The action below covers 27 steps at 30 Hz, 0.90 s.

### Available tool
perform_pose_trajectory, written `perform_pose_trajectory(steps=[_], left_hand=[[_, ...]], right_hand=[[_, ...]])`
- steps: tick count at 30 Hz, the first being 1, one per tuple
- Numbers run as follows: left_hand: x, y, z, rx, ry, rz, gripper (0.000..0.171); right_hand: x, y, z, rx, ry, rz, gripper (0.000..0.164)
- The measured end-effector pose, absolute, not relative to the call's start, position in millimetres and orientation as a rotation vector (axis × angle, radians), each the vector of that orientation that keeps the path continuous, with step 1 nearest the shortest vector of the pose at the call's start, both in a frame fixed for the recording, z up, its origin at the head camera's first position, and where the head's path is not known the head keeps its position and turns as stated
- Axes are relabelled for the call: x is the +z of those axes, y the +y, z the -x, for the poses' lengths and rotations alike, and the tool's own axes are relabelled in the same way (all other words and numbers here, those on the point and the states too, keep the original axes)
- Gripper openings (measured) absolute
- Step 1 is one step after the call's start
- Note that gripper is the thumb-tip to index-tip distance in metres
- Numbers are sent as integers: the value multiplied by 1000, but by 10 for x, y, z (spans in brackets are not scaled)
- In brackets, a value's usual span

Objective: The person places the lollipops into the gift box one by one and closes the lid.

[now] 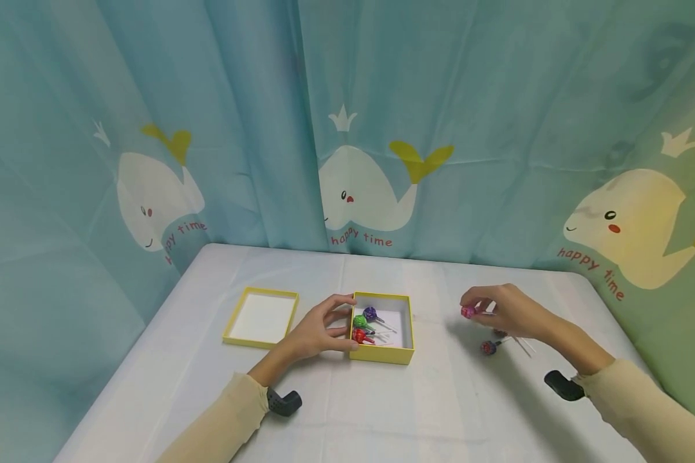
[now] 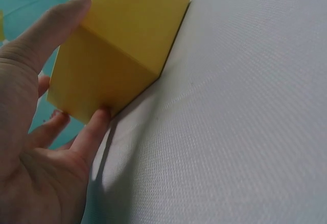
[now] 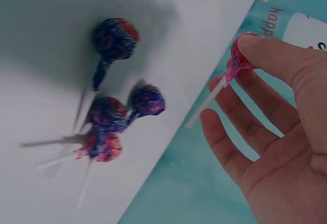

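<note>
Yellow-rimmed lid (image 1: 260, 318): lies on the table at far left, white inside facing up, apart from the box.
Left hand (image 1: 317, 326): forearm slants up and right from the lower edge; thumb at the box's near left corner, fingers bent toward the far one; grasping the box by its left end.
Yellow box (image 1: 382, 355): uncovered, sitting on the table just right of the lid.
Lollipops in box: purple (image 1: 370, 314) farthest, green (image 1: 360, 323) next, red (image 1: 360, 335) nearest; heads toward the left wall, sticks running right, the purple one's also slanting nearer.
Pink lollipop (image 1: 468, 312): above the table, right of the box; head left, toward the box, stick pointing right toward the palm, long axis near level across the head view. In the right wrist view the stick slants down-left.
Right hand (image 1: 511, 313): forearm comes in from lower right, hand arched; thumb and forefinger pinching the pink head, other fingers spread.
Loose lollipops (image 3: 115, 39): four on the table near the right hand, partly hidden from the head camera; sticks crossing.
</note>
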State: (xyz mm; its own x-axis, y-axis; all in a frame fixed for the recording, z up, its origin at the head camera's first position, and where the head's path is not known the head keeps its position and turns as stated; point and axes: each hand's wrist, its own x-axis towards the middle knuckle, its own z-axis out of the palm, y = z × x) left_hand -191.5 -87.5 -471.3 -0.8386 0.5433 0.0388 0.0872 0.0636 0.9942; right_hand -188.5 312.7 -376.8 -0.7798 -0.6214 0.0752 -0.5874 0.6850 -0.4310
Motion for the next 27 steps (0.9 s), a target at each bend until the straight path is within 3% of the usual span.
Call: perform_pose_trajectory(steps=[12, 27], left_hand=[[-4718, -869, 1943, 1843, 1957, -651, 90], [-4724, -859, 1935, 1833, 1982, -618, 89]], right_hand=[[-3566, 2981, 1929, -825, 2720, 915, 26], [-3451, 2739, 1977, -804, 2708, 930, 27]])
